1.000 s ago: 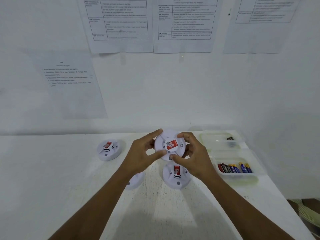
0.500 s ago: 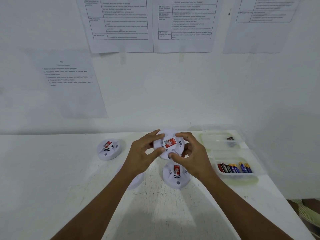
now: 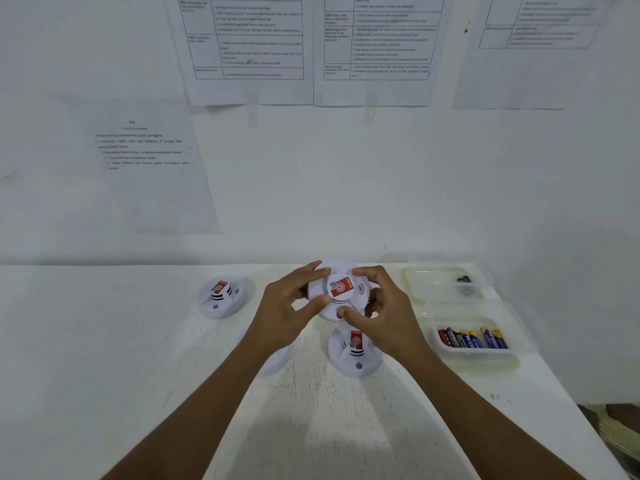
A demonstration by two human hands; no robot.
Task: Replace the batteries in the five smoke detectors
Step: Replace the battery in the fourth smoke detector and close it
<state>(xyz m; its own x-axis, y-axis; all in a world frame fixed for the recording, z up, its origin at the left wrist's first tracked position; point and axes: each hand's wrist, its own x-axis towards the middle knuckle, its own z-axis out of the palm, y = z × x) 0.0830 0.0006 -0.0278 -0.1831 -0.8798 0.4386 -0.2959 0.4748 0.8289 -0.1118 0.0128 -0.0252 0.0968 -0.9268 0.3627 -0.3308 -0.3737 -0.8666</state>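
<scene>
Held smoke detector (image 3: pixel 341 289): white, round, red sticker, face up, lifted at table's 12 o'clock; fresh batteries (image 3: pixel 472 338) at 3.

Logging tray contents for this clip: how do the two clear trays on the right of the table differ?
The near tray holds a row of batteries lying side by side, with red, black, blue and yellow wrappers; the far tray holds only a small dark item or two in its right end, too small to identify. The near tray sits closer to the right hand. Both are clear, shallow and rectangular.
</scene>
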